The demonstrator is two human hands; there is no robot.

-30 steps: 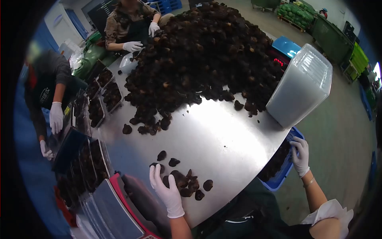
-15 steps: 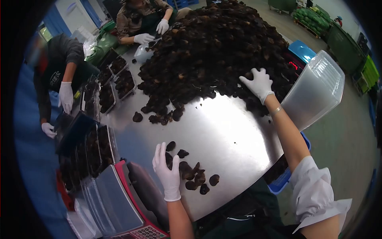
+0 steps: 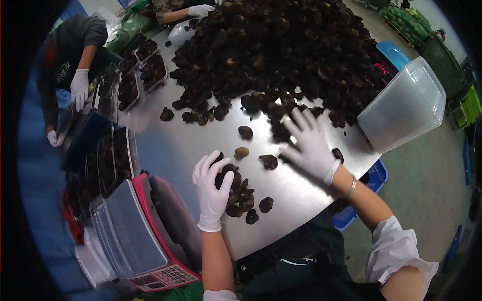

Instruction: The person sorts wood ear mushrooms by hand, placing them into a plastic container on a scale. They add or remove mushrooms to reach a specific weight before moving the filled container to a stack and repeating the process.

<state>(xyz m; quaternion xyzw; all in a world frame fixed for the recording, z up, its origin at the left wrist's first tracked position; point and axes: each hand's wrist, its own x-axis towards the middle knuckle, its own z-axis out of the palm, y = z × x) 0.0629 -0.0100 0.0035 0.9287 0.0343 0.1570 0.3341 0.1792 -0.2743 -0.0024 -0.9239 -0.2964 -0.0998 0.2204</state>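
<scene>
White-gloved, my left hand (image 3: 211, 193) curls its fingers and thumb round some dark brown mushrooms (image 3: 229, 169) at the edge of a small cluster (image 3: 246, 200) on the metal table (image 3: 291, 200). My right hand (image 3: 312, 145), also gloved and blurred by motion, is spread open over the table just in front of the big mushroom heap (image 3: 271, 55). Single mushrooms lie between my hands, among them a dark one (image 3: 268, 161) and a lighter brown one (image 3: 241, 152). Whether my right palm touches anything is hidden.
At the left stand a red-edged scale (image 3: 165, 273) and filled clear trays (image 3: 153, 72). Stacked clear containers (image 3: 404, 108) and a blue basket (image 3: 346, 218) are at the right. One co-worker's gloved hand (image 3: 79, 89) works at the left; another's (image 3: 201, 10) is behind the heap.
My right hand has drawn back from the heap toward me, and several mushrooms now lie loose before it. My left hand has closed in on the small cluster. The view has shifted slightly.
</scene>
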